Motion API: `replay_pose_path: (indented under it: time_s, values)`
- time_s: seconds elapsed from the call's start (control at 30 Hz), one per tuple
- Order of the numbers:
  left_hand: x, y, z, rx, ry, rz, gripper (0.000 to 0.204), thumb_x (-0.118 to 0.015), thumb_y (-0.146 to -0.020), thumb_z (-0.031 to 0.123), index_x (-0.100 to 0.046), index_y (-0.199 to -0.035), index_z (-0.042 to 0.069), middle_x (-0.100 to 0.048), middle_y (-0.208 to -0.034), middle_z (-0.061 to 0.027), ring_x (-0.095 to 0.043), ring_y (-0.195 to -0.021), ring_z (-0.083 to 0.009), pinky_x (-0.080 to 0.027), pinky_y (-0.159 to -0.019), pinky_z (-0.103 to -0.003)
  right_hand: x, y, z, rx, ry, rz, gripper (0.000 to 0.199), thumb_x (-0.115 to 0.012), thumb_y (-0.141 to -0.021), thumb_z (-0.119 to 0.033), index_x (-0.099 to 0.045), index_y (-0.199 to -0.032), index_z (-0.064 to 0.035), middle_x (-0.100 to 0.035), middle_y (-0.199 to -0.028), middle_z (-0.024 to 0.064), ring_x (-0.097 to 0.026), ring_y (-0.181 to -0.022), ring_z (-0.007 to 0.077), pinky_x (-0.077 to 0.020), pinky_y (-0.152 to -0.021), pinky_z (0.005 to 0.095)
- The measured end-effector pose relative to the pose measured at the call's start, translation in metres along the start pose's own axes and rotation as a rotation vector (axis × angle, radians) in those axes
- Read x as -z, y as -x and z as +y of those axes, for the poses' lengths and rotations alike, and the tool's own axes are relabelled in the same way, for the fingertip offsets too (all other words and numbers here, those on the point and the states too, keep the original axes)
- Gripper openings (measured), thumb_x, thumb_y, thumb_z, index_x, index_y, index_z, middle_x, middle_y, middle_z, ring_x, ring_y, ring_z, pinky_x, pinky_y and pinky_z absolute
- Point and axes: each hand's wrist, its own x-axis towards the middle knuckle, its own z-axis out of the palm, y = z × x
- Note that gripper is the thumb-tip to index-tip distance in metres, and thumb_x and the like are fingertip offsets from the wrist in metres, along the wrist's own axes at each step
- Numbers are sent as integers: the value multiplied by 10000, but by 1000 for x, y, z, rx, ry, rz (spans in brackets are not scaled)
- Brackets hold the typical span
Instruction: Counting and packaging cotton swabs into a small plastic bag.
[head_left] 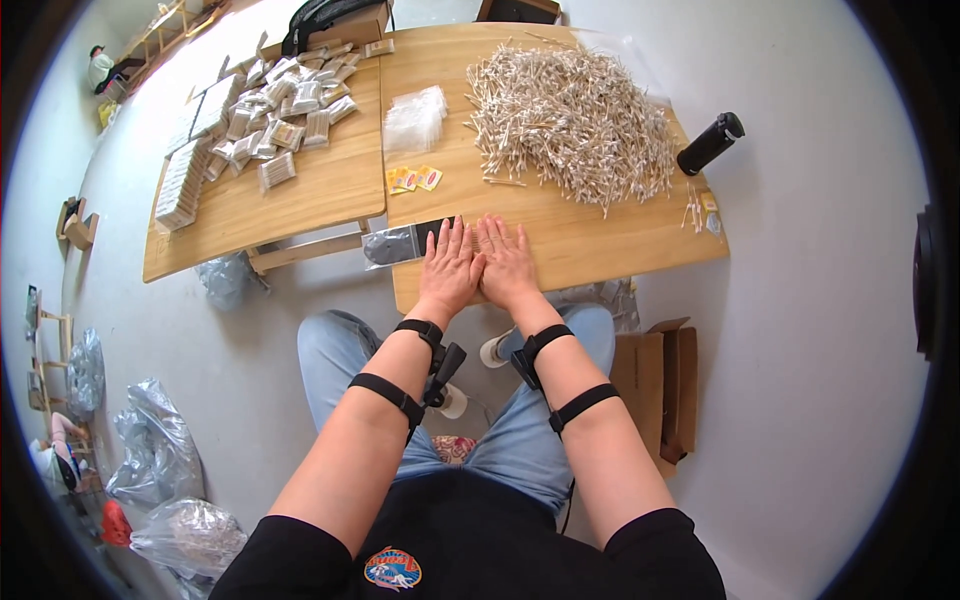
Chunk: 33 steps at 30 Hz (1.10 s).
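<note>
Left hand (449, 268): we lay it flat, fingers spread, gripping nothing, on the wooden table (580, 250).
Right hand (508, 265): flat, empty, touching the left.
Cotton swabs (570, 122): heaped well beyond our fingertips.

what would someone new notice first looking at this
First, the big heap of cotton swabs at the far side of the wooden table. Next, the left hand and right hand, lying flat side by side at the table's near edge, empty. Farther left, small filled bags cover a second table, and a black bottle lies at the right edge.
</note>
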Motion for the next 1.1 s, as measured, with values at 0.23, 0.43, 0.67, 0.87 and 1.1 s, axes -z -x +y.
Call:
replay_pose_path:
  time_s: [0.23,0.43,0.67,0.87,1.1]
  values:
    - [-1,0,-1,-17,37,38,627,-346,-1021,429,-343,-1511,37,-250,-1607,-159,-185,-1503,-302,-102,-1213,-486,-3,0,3,13,-68,145,551,-432,-928,-241,-426,-1453,-74,-415,-1514,125,-338,-1438,266,-183,-1193,498]
    - [2,-1,2,11,-1,-6,627,-347,-1025,434,-333,-1518,47,-244,-1614,-135,-182,-1507,-279,-104,-1219,-476,-3,8,22,-152,-597,546,242,-549,-736,4,-703,-899,-88,-670,-1046,118,-581,-1179,331,-437,-1035,431]
    - [-2,-1,2,14,-36,1,616,-376,-1010,395,-330,-1518,49,-246,-1614,-131,-185,-1506,-275,-107,-1220,-468,4,7,19,-126,-552,534,159,-606,-706,-13,-724,-712,-120,-670,-928,64,-610,-1101,308,-462,-970,421]
    - [-1,-1,2,15,-15,2,625,-399,-995,383,-332,-1514,42,-249,-1610,-145,-192,-1504,-288,-111,-1218,-476,5,7,15,-122,-539,537,145,-627,-699,-36,-735,-713,-133,-665,-912,54,-612,-1091,295,-463,-953,421]
    - [0,-2,2,18,-14,-3,632,-400,-995,394,-328,-1515,42,-248,-1610,-147,-189,-1504,-291,-118,-1216,-479,4,7,18,-110,-556,510,171,-603,-691,-14,-733,-723,-120,-662,-901,60,-614,-1083,293,-459,-962,417]
